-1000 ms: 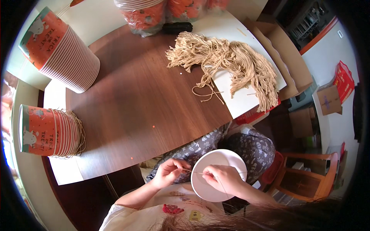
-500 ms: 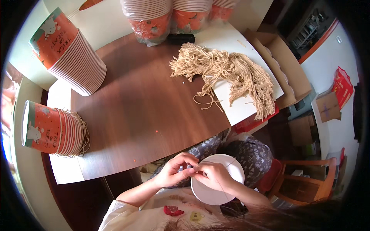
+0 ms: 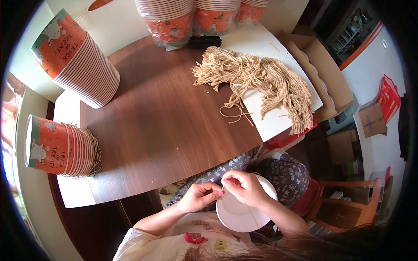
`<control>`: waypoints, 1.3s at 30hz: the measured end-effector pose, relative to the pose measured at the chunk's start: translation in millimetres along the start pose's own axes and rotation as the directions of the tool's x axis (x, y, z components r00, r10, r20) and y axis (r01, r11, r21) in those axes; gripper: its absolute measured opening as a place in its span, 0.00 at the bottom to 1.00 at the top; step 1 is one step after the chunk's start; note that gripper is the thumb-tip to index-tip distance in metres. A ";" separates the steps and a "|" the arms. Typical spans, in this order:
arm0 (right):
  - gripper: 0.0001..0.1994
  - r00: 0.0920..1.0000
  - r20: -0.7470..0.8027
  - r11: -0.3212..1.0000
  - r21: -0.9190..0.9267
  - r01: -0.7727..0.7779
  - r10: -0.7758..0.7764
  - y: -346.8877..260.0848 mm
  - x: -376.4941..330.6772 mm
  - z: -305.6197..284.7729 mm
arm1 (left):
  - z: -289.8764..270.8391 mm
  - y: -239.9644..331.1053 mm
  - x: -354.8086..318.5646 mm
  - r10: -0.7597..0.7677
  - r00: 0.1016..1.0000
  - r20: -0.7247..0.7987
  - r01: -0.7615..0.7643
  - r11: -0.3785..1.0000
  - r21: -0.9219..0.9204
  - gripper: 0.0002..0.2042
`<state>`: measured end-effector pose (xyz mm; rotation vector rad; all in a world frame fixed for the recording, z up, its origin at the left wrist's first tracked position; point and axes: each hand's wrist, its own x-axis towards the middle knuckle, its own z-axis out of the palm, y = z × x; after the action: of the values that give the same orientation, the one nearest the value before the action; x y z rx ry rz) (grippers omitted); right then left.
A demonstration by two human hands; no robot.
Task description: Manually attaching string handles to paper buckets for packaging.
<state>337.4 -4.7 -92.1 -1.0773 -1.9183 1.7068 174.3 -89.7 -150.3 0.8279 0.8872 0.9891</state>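
Observation:
A white-lined paper bucket [image 3: 233,219] rests in my lap, its wide mouth turned up toward me. Above its rim, my left hand [image 3: 201,197] and my right hand [image 3: 245,187] are both closed in a pinch. A short piece of thin beige cord [image 3: 223,189] runs between their fingertips. More cord [image 3: 252,212] crosses the bucket's opening below my right wrist. The fingers partly hide the cord, so whether it forms a knot cannot be made out. My right forearm covers part of the bucket's right side.
A loose bundle of beige cords [image 3: 270,82] lies across a white board on the table [image 3: 130,135]. Orange buckets stand stacked [image 3: 87,65] at the left; a shorter stack with cords [image 3: 65,148] lies nearer. Bagged buckets [image 3: 170,26], a black object [image 3: 204,42], a cardboard box [image 3: 322,65] and wooden chair [image 3: 348,204] surround these.
My hands, close together before, have drawn slightly apart. My right hand has risen and turned, and a short stretch of cord now shows between the fingertips.

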 end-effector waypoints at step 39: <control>0.11 0.914 -0.013 0.686 -0.666 0.295 -0.405 5.8 -23.5 17.4 | -10.1 11.1 6.4 -0.171 0.985 0.026 0.173 0.975 -0.143 0.06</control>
<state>342.2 -33.9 -96.1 -0.9175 -2.4832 0.7046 163.3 -78.4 -146.1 0.6232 0.8506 0.8837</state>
